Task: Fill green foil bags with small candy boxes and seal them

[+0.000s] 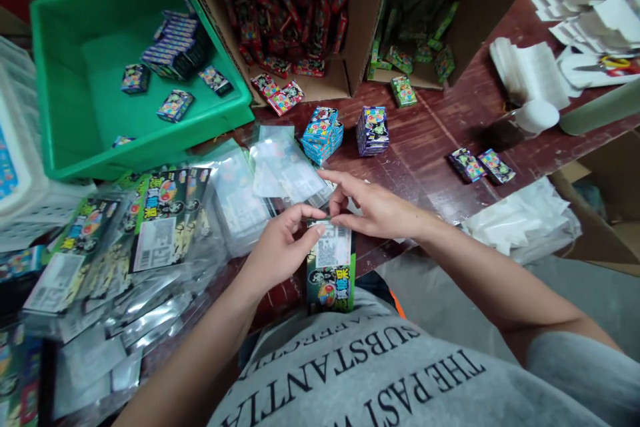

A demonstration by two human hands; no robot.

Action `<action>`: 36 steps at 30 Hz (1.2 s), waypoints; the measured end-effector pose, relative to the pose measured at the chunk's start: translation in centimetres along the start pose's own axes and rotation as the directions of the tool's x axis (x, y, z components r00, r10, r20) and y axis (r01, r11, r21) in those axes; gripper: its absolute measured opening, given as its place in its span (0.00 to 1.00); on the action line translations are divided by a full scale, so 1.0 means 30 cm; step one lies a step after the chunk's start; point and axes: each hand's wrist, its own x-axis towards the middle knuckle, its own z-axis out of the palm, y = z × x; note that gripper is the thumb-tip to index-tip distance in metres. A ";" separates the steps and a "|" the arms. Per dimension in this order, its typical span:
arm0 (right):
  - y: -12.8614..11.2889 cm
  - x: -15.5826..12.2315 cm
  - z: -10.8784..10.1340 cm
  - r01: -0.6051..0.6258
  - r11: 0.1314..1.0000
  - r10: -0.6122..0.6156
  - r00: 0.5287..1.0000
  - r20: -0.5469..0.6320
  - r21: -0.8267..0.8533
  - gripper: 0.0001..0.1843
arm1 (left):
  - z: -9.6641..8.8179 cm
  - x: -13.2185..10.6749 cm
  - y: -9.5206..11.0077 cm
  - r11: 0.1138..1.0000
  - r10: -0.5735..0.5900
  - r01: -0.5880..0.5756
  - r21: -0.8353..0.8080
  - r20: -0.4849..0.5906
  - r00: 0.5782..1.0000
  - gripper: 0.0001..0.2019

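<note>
A printed packaging bag (pixel 331 273), black and green with a white label, hangs over the table's front edge against my shirt. My left hand (pixel 290 235) pinches its upper edge between thumb and fingers. On the other side my right hand (pixel 367 208) has its thumb and bent fingers closed at the same edge. Just beyond my fingertips lie clear plastic sleeves (pixel 287 163). Two short stacks of small candy boxes, one blue (pixel 321 137) and one purple (pixel 373 131), stand further back. What is inside the bag is hidden.
At left, a green bin (pixel 100 140) holds small purple boxes, with piled printed bags (pixel 160 213) in front. Cardboard cartons at the back hold red boxes (pixel 295 13) and green boxes (pixel 420 40). To the right are two loose boxes (pixel 466 165), a white-lidded jar (pixel 536 117) and scissors (pixel 610 67).
</note>
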 end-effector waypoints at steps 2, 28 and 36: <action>-0.003 -0.010 0.012 -0.009 0.999 0.007 0.999 -0.047 -0.051 0.45 | 0.000 -0.005 0.003 1.000 0.001 -0.001 -0.017 0.002 1.000 0.10; -0.089 -0.122 0.245 -0.099 0.892 0.385 0.678 -0.626 0.441 0.42 | -0.196 -0.233 0.005 0.891 -0.104 -0.143 -0.431 -0.501 0.859 0.29; -0.088 -0.029 0.247 -0.044 0.925 0.320 0.625 -0.712 0.378 0.41 | 0.021 -0.260 -0.106 0.630 -0.581 0.056 -0.775 -0.422 0.696 0.20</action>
